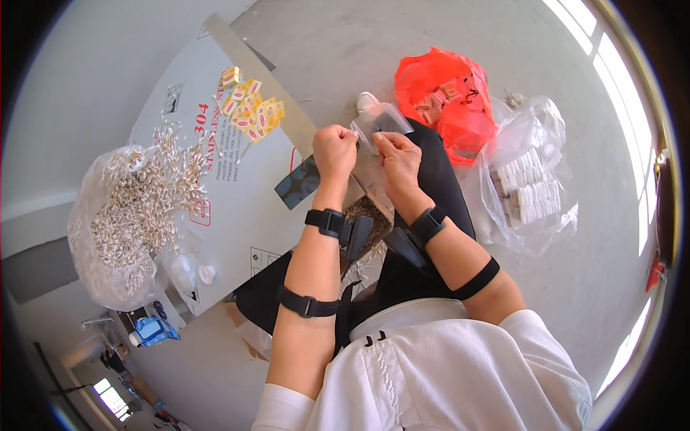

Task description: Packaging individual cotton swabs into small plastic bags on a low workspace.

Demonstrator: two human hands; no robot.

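Observation:
Above my lap, my left hand (335, 152) is closed in a pinch at the left edge of a small clear plastic bag (392, 117). My right hand (399, 159) pinches the same bag near its lower edge, thumb against fingers. The bag is see-through, and whether anything is inside cannot be made out. Below my hands, between my legs, an open box (368, 208) holds many small pale pieces, partly hidden by my forearms. A dark flat sheet (297, 182) lies on the table's edge beside my left wrist.
On the grey-white table (237, 208) at left sit yellow packets (253, 111) and a clear sack (118, 223) spilling thin pale sticks like cotton swabs. To the right, on the floor, stand a red plastic bag (460, 126) with reddish packets and a clear bag (528, 187) of white bundles.

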